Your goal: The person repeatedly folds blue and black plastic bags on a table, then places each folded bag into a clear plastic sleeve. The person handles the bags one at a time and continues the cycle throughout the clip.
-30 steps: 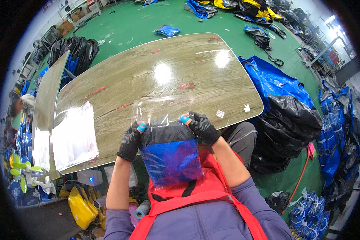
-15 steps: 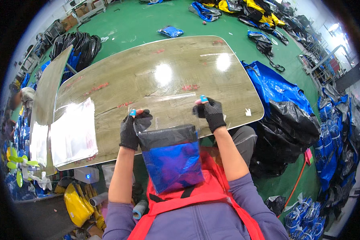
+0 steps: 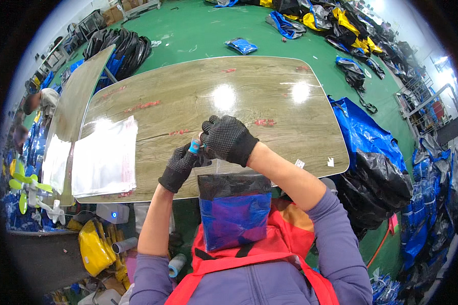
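A clear plastic bag (image 3: pixel 234 213) with folded blue and black sheeting inside leans upright against my red apron, at the near edge of the table. My left hand (image 3: pixel 182 165), in a black dotted glove with blue tape round a bare fingertip, is closed on the bag's upper opening at its left side. Directly beside it, my right hand (image 3: pixel 228 140) in a matching glove is closed too, its fingers meeting the left ones at the bag's mouth. The film between the fingers is mostly hidden by the gloves.
A wood-patterned table (image 3: pixel 188 91) spreads before me, with a stack of clear bags (image 3: pixel 107 157) at its left. Blue and black sheeting (image 3: pixel 374 173) is heaped at the right. A packed blue bundle (image 3: pixel 241 46) lies on the green floor. Another person (image 3: pixel 47 101) is at the far left.
My right hand has moved left across the bag's mouth to meet my left hand. The bag's top, stretched wide before, is now gathered at the left. The view has shifted slightly.
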### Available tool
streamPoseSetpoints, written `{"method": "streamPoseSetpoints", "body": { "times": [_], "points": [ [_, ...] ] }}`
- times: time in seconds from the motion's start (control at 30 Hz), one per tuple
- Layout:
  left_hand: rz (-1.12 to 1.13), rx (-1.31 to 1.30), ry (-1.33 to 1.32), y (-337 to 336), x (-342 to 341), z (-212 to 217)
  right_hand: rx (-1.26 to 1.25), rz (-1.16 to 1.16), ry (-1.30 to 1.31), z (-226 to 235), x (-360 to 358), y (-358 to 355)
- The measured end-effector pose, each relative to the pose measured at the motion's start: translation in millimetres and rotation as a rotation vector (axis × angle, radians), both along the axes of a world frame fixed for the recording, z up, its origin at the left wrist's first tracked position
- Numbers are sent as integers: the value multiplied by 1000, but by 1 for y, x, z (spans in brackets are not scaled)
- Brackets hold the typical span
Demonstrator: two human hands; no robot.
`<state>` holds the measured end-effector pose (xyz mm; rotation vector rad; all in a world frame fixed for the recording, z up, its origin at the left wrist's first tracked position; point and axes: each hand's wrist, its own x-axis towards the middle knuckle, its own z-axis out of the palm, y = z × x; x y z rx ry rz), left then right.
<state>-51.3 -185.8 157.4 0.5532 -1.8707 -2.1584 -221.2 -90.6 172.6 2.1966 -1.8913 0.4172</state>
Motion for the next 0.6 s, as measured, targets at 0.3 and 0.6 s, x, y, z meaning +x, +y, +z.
{"method": "streamPoseSetpoints", "body": {
  "times": [0.3, 0.6],
  "points": [
    [125, 238, -102, -3, 10, -8, -514, -797, -782, 54, -151, 75],
    [91, -179, 21, 6, 8, -10, -244, -4, -193, -27, -2, 24]
  ]
}}
